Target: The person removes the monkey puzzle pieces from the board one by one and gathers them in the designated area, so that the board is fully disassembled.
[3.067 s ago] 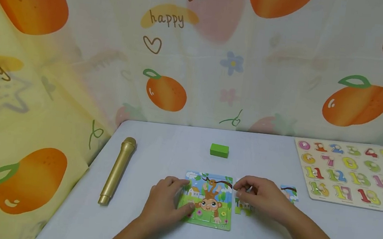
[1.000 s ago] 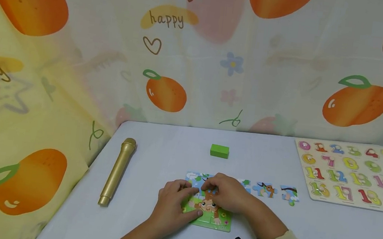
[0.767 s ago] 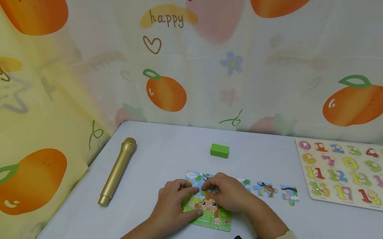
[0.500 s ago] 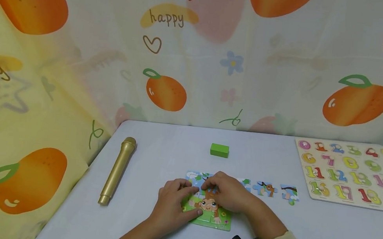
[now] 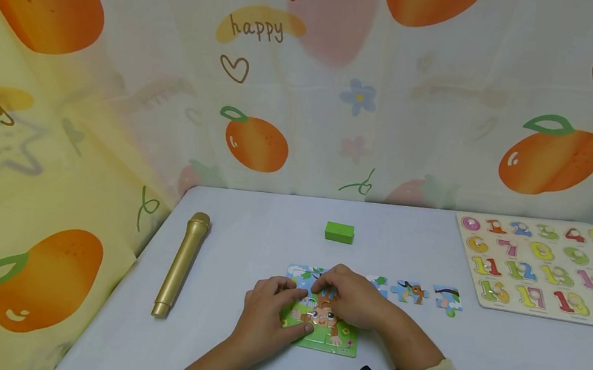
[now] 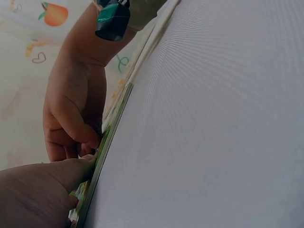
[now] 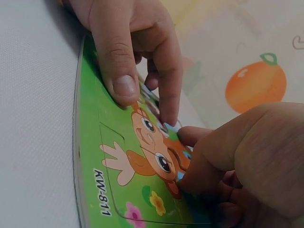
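Note:
A square monkey puzzle board (image 5: pixel 325 342) lies flat on the table, with a blue top and a green bottom. The left hand (image 5: pixel 263 318) rests on its left side; the right wrist view shows that thumb (image 7: pixel 124 85) on the green surface and the index finger reaching the board's middle. Above the monkey's face, the right hand (image 5: pixel 359 305) pinches a small blue-edged puzzle piece, mostly hidden by the fingers. Both hands meet over the board in the left wrist view, the left hand (image 6: pixel 38 192) below the right hand (image 6: pixel 76 107).
Loose puzzle pieces (image 5: pixel 410 292) lie in a row right of the board, one partly behind the right hand. A green block (image 5: pixel 339 233) stands behind, a gold microphone (image 5: pixel 181 266) lies at left, and a number board (image 5: pixel 539 271) at back right. A patterned cloth hangs behind.
Since the earliest frame, the right hand has moved left from beside the board onto its middle, uncovering loose pieces. The left hand has shifted slightly right. Over the last second both hands barely move.

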Demonstrator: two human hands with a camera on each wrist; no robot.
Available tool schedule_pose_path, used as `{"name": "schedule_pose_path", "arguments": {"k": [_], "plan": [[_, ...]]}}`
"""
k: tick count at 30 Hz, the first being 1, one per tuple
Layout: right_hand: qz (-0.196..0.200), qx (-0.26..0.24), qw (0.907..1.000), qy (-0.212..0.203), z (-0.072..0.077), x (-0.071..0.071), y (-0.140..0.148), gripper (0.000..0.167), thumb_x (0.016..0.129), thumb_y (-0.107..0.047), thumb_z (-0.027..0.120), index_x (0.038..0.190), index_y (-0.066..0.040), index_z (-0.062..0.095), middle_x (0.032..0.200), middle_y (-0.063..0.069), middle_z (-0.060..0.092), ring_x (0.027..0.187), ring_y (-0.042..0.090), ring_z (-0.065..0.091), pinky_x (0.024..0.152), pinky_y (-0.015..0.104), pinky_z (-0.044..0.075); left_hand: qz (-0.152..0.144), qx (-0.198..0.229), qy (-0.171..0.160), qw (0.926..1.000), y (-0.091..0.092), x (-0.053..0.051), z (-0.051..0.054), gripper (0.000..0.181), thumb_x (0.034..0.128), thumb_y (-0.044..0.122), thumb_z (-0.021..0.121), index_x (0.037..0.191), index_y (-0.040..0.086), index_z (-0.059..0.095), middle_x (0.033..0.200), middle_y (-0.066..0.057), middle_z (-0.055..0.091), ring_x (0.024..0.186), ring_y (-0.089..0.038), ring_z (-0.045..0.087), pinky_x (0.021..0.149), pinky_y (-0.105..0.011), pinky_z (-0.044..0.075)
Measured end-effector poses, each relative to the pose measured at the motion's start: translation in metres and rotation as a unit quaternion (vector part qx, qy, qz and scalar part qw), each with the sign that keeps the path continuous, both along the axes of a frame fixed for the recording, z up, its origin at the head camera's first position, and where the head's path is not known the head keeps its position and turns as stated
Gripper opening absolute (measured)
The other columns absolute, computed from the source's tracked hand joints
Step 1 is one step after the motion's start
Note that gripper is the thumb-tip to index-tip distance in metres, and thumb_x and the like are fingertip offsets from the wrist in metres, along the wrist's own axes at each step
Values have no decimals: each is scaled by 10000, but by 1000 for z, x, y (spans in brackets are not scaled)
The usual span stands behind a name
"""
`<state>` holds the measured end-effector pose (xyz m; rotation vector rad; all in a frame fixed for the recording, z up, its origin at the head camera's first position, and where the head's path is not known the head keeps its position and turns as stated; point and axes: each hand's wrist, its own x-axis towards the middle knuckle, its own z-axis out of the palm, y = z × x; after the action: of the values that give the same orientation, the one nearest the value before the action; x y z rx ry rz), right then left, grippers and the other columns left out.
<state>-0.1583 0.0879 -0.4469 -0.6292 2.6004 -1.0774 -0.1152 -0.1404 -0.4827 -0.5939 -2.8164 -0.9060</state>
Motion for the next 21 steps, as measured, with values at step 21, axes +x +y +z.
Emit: {"name": "schedule_pose_path", "arguments": {"k": [21], "plan": [[243, -628, 9972, -314, -1, -2, 4, 205, 970, -108, 733, 1154, -195, 704, 978, -26, 611, 738, 146, 567, 733, 348, 480, -1, 41, -18, 10000, 0, 0, 2, 543, 831, 449, 911, 1297, 207, 773, 1300, -16, 593, 1254, -288, 495, 958, -554, 364]]}}
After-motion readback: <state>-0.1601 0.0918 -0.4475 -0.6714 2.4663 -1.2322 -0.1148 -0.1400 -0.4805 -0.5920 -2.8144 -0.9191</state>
